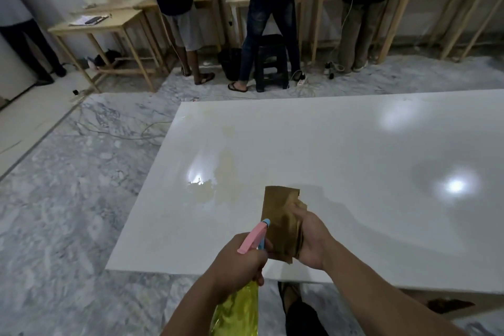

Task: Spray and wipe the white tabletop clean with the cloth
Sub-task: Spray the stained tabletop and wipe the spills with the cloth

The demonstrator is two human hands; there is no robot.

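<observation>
Your left hand (pixel 240 262) has its grip closed around the neck of the spray bottle (pixel 237 305), whose yellow body hangs below your fist while the pink and blue nozzle (pixel 255 236) points forward over the near edge of the white table (pixel 354 158). Just to the right of it, your right hand (pixel 311 240) grips the brown cloth (pixel 281 215), pinched at its right edge and raised above the table. Ahead and left of both grips, a wet yellowish patch (pixel 215 188) spreads on the table.

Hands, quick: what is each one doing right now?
Left hand: closed around the spray bottle, nozzle aimed forward.
Right hand: closed on the brown cloth over the tabletop.
</observation>
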